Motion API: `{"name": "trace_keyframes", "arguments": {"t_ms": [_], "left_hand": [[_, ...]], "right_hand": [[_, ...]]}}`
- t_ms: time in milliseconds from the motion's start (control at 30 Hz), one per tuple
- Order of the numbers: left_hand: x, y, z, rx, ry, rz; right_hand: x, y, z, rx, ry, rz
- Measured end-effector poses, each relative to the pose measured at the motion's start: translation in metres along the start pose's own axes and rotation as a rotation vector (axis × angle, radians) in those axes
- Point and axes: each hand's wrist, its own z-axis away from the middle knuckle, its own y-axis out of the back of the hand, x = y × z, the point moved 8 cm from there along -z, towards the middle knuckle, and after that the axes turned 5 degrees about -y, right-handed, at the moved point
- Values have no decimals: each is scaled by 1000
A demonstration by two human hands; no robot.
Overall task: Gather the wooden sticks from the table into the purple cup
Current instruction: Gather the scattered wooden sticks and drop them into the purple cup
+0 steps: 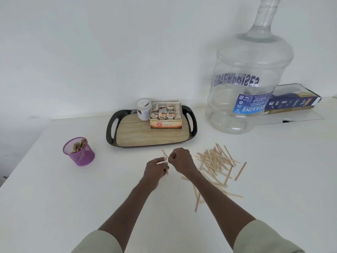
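Note:
A purple mesh cup (79, 152) stands on the white table at the left, with several wooden sticks leaning inside it. A loose pile of wooden sticks (216, 161) lies on the table to the right of my hands. My left hand (156, 169) holds a few sticks (165, 157) that point up and away. My right hand (180, 158) is close beside it with fingers curled, pinching the same sticks near their upper part. Both hands hover over the table's middle, between the cup and the pile.
A black-rimmed tray (151, 137) with a wood-pattern floor sits behind my hands, holding a white jar (144, 109) and a box of sachets (166, 115). A large clear water bottle (249, 75) stands at the back right, a dark blue box (293, 99) behind it.

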Motion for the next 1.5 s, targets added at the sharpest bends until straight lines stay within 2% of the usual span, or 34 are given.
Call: {"name": "trace_keyframes", "arguments": {"t_ms": [67,200,333,433,567,633,700,800,867,1200,1400,1500], "left_hand": [[4,-17,8,-46,34,131],[5,-39,20,-13,103,388],[-2,-51,21,26,99,378],[-10,-58,24,69,131,388],[-18,-62,32,95,169,327],[-21,-62,36,111,190,307],[-22,-63,41,117,203,296],[-24,-66,47,112,207,274],[-26,-69,50,101,204,268],[-27,-76,56,69,179,274],[-16,-79,59,51,172,306],[-13,-79,57,50,160,316]], "right_hand": [[0,3,3,-10,18,-8],[2,15,12,-15,76,23],[9,34,17,-49,98,-23],[42,70,11,97,-19,26],[113,127,9,289,-291,179],[146,145,9,277,-387,294],[171,150,6,178,-429,376],[188,136,-3,-23,-373,457],[186,124,-5,-56,-308,482],[140,87,6,109,-103,437],[132,90,6,193,-135,382],[130,87,2,158,-136,404]]}}
